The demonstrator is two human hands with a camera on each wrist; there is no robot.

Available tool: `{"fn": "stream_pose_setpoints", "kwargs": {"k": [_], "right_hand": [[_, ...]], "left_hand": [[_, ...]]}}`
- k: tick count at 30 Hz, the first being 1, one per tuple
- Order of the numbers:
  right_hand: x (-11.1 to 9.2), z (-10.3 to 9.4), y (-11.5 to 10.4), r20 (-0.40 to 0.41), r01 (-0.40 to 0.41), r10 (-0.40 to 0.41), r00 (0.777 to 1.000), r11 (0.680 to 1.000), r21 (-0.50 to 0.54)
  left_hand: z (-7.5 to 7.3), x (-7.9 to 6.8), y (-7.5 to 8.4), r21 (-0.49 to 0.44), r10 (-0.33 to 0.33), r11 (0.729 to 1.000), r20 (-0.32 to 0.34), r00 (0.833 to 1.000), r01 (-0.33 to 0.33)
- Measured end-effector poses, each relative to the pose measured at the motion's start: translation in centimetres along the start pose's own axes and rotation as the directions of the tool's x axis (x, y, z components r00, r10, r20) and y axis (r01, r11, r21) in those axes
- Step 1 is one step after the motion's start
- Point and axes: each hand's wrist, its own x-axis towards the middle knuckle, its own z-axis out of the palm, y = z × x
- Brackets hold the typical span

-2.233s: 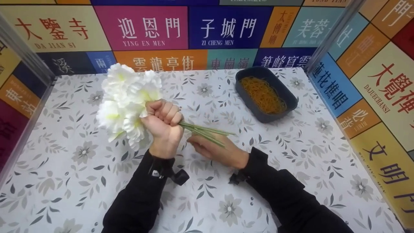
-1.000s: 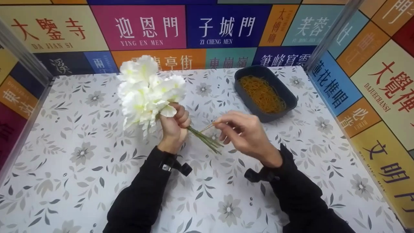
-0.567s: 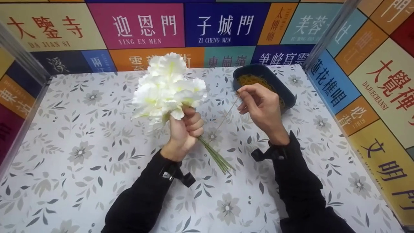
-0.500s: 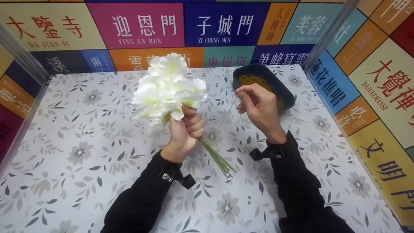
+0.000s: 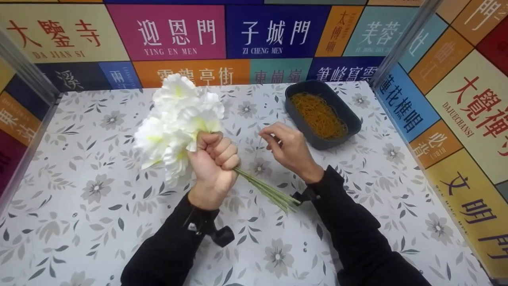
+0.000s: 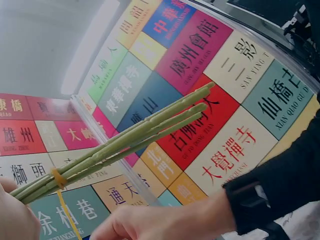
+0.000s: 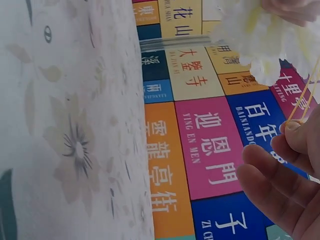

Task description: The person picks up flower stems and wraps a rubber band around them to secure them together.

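A bunch of white artificial flowers (image 5: 178,123) is in my left hand (image 5: 214,167), whose curled fingers grip the stems (image 5: 268,188) just below the blooms. Bare green stem ends point to the lower right. In the left wrist view a yellow rubber band (image 6: 59,178) loops round the stems close to the hand, one length stretching down and away. My right hand (image 5: 289,149) pinches the other end; the right wrist view has the taut band (image 7: 306,97) between thumb and forefinger. Apart from the stems, the right hand stays to their right.
A dark rectangular container (image 5: 329,143) stands at the back right, holding a heap of yellow-brown rubber bands (image 5: 319,117). Floral cloth (image 5: 99,222) covers the table. Colourful panels with lettering (image 5: 178,33) enclose the back and sides.
My right hand brought the band up toward the container, then back down and left. The flowers rose and moved right, then swung back left, tilting over, still in my left hand.
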Motion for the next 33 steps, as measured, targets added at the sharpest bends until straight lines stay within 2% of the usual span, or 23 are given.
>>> {"fn": "stream_pose_setpoints", "kwargs": {"k": [5, 9, 14, 19, 21, 27, 33], "right_hand": [[-0.6, 1.9, -1.3, 0.095, 0.076, -0.075, 0.993, 0.997, -0.008], [-0.9, 2.9, -2.7, 0.133, 0.114, -0.113, 0.985, 0.993, -0.003], [-1.7, 4.2, -4.7, 0.176, 0.119, -0.121, 0.977, 0.993, 0.021], [-2.3, 5.0, -6.3, 0.226, 0.232, -0.210, 0.951, 0.970, -0.077], [-2.3, 5.1, -6.7, 0.244, 0.281, -0.246, 0.938, 0.952, -0.119], [-2.2, 4.7, -7.5, 0.261, 0.299, -0.282, 0.923, 0.954, -0.026], [-1.9, 3.8, -7.9, 0.254, 0.356, -0.321, 0.912, 0.929, -0.102]], "left_hand": [[0.4, 0.0, 1.2, -0.100, 0.033, 0.995, 0.033, 0.999, -0.029], [0.6, 0.3, 2.1, -0.112, 0.067, 0.992, 0.032, 0.997, -0.063], [0.4, 1.0, 3.4, -0.107, 0.133, 0.985, 0.002, 0.991, -0.132], [0.0, 1.8, 4.4, -0.092, 0.182, 0.978, -0.074, 0.980, -0.189], [-0.4, 2.2, 4.8, -0.081, 0.202, 0.974, -0.111, 0.973, -0.211], [-1.7, 3.5, 5.8, -0.036, 0.288, 0.953, -0.196, 0.937, -0.300], [-3.0, 4.6, 6.3, 0.040, 0.348, 0.936, -0.263, 0.900, -0.350]]}}
